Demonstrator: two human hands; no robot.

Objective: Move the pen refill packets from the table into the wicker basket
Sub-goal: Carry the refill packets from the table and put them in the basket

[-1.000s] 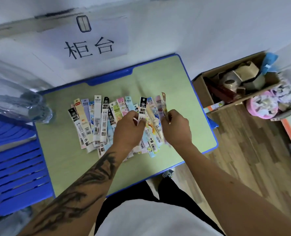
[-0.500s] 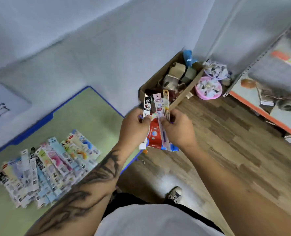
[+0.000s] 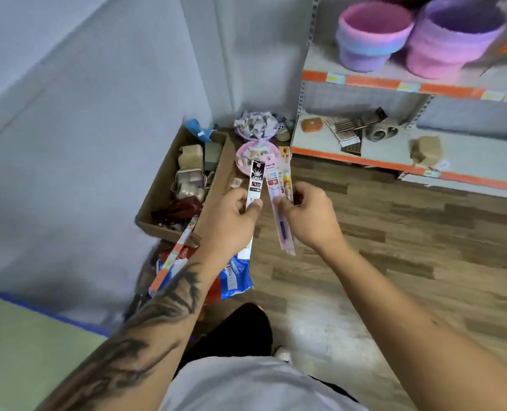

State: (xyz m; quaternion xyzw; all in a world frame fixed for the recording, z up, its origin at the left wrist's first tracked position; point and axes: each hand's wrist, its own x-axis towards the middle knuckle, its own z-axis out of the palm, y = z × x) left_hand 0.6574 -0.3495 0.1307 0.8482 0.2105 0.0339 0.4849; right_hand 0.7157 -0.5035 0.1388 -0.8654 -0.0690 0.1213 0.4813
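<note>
My left hand pinches a black-topped pen refill packet held upright over the wooden floor. Beside it my right hand grips two pink and orange refill packets, which stick out above and below the fingers. Both hands are close together in mid-air, away from the table, whose green top with a blue edge shows only at the lower left. No wicker basket is clearly in view.
A cardboard box of odds and ends sits on the floor by the wall, with a pink bowl behind it. A shelf unit at the right carries two pink-purple fuzzy pots. Bags lie below my left arm.
My view has swung right, away from the table and its spread of packets. Both hands have lifted their packets off the table and carried them over the floor toward the shelves.
</note>
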